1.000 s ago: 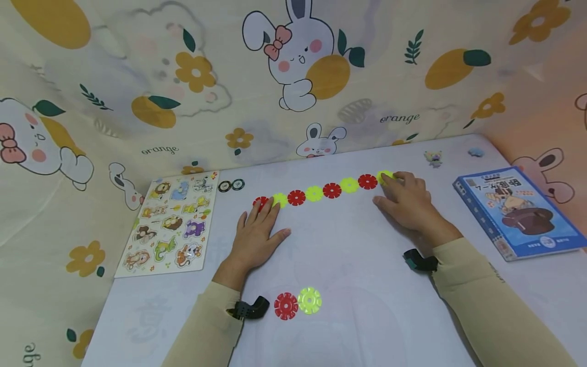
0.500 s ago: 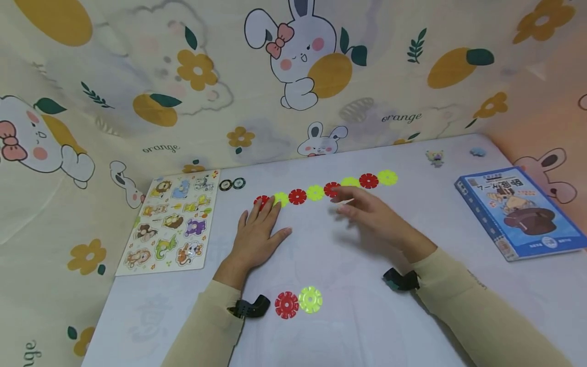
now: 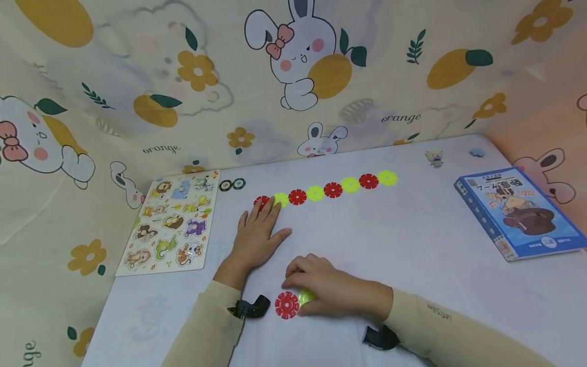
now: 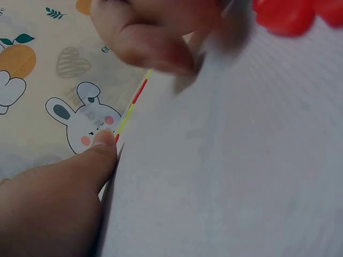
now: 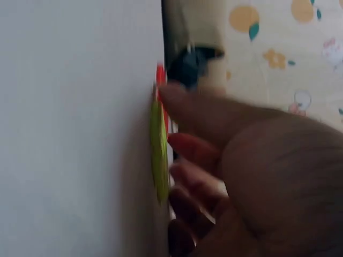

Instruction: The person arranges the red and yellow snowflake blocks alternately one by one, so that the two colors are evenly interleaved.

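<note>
Notched plastic interlocking discs, red (image 3: 369,181) and yellow-green (image 3: 387,178) by turns, lie in a slanting row on the white table. My left hand (image 3: 254,237) lies flat, its fingertips resting on the row's left-end red and yellow-green discs. Closer to me is a separate pair: a red disc (image 3: 287,306) beside a yellow-green disc (image 3: 306,296). Over that yellow-green disc stands my right hand (image 3: 337,293), thumb and fingers spread around it and covering part of it. In the right wrist view the yellow-green disc (image 5: 159,155) appears edge-on beside my thumb; the hand is blurred.
An animal puzzle board (image 3: 169,224) lies at the left, with two small black rings (image 3: 232,184) next to it. A blue book-like box (image 3: 520,211) is at the right. Two tiny figures (image 3: 434,158) sit near the far right edge, before the patterned cloth.
My right hand has left the right end of the row and come left and toward me, to the separate pair of discs. My left hand and the row stay in place.
</note>
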`<action>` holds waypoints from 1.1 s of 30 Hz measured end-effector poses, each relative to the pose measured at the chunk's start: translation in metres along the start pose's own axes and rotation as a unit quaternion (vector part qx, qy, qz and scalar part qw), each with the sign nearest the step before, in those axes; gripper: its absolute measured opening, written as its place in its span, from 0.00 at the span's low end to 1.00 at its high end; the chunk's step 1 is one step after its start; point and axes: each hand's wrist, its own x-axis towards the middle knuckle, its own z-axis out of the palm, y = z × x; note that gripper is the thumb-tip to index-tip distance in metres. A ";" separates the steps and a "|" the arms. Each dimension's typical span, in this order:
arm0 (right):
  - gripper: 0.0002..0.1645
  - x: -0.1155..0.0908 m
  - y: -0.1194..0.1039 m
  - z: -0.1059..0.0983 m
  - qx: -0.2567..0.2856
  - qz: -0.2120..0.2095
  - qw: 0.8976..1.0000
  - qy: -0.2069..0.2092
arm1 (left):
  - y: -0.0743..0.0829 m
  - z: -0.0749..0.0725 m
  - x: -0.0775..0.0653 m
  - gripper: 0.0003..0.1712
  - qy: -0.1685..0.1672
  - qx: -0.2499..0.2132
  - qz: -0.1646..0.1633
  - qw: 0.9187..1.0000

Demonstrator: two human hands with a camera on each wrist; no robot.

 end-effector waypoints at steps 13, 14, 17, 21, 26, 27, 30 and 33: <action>0.09 -0.002 0.023 -0.034 0.191 0.071 0.977 0.068 | -0.001 0.001 0.000 0.47 -0.001 -0.012 -0.002 1.000; 0.09 -0.004 0.030 -0.041 0.195 0.085 0.973 0.090 | -0.001 0.001 0.000 0.47 -0.002 -0.013 -0.003 1.000; 0.10 -0.012 0.053 -0.066 0.210 0.134 0.955 0.160 | -0.001 0.001 0.000 0.47 -0.006 -0.013 -0.004 1.000; 0.12 -0.034 0.094 -0.101 0.211 0.217 0.915 0.268 | 0.000 0.001 0.001 0.47 -0.009 -0.012 -0.002 1.000; 0.20 -0.072 0.145 -0.131 0.189 0.328 0.838 0.393 | 0.000 0.000 0.001 0.47 -0.004 -0.008 0.000 1.000; 0.21 -0.078 0.153 -0.135 0.193 0.346 0.821 0.411 | -0.001 0.000 0.001 0.47 -0.003 -0.007 0.000 1.000; 0.24 -0.095 0.170 -0.141 0.209 0.383 0.779 0.451 | -0.001 0.001 0.001 0.47 -0.001 -0.006 0.001 1.000; 0.25 -0.103 0.176 -0.143 0.229 0.390 0.758 0.470 | -0.001 0.001 0.001 0.46 -0.001 -0.008 0.002 1.000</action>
